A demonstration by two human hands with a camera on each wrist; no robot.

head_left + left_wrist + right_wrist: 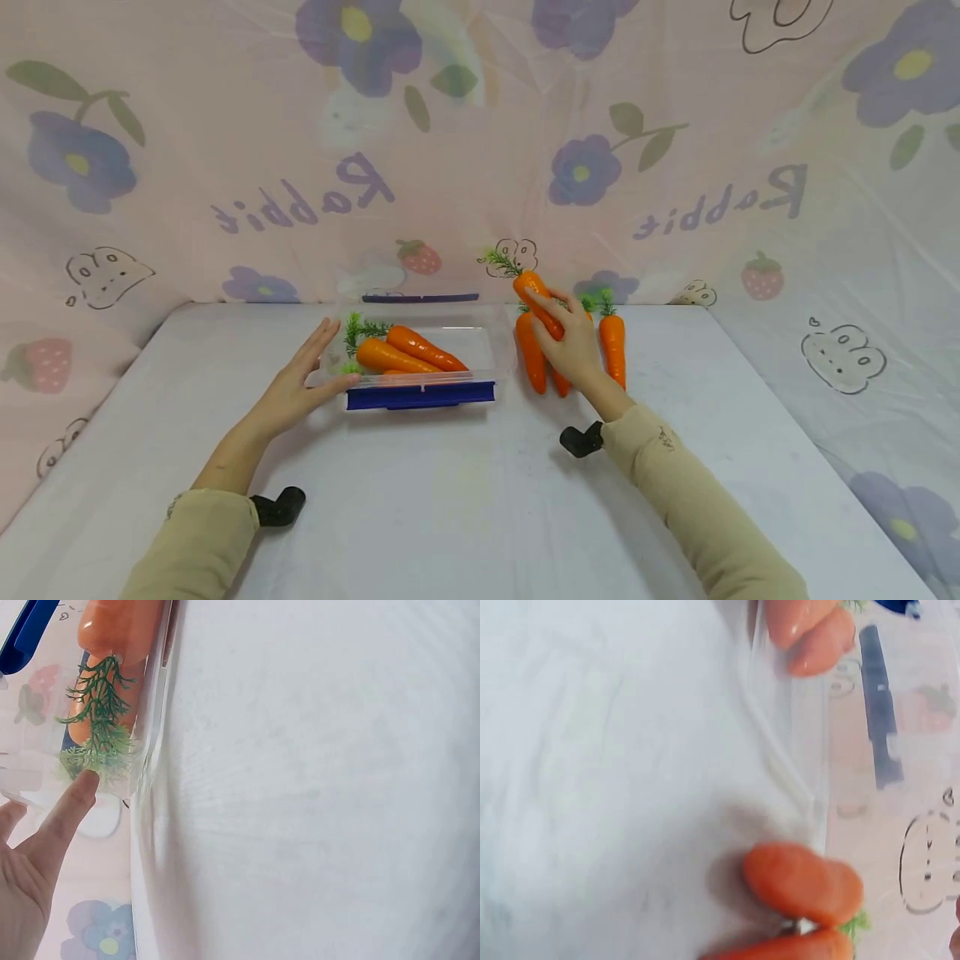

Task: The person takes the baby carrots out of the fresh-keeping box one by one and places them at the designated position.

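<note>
My right hand (573, 342) grips an orange carrot (529, 287) with a green leafy top, raised and tilted over other carrots (531, 358) on the table. Thumb and fingers wrap its lower part. To the left stands a clear plastic box (423, 380) with a blue front latch (420, 395). Inside lie orange carrots (392, 357), their green tops towards the left. My left hand (288, 392) is at the box's left end, fingers straight along its side and thumb at the front rim. In the left wrist view, a fingertip (88, 780) meets the clear wall by the leaves.
One more carrot (612, 340) lies right of my right hand, its leaves towards the back. A second blue latch strip (420, 297) shows behind the box. The white table (435, 517) ends at a hanging cloth (480, 167) printed with flowers and rabbits.
</note>
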